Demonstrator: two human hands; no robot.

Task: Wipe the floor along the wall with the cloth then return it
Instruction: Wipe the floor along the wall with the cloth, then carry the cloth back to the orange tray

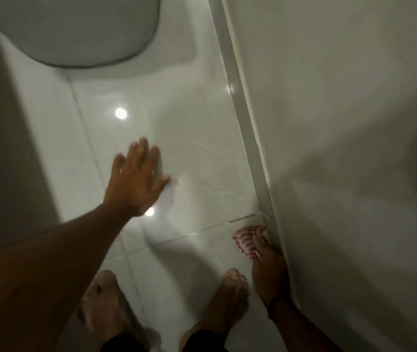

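A red-and-white striped cloth [246,241] lies on the glossy white tile floor [197,153] right beside the wall's grey skirting [249,138]. My right hand [268,265] presses down on the cloth, fingers over it, close to the wall. My left hand [136,179] is spread flat on the floor tile, to the left and further ahead, holding nothing. The cloth's near part is hidden under my right hand.
My two bare feet [230,293] stand on the tiles at the bottom of the view. A white wall [342,123] fills the right side. A grey rounded object [88,29] sits at the top left beside a pale panel [6,123].
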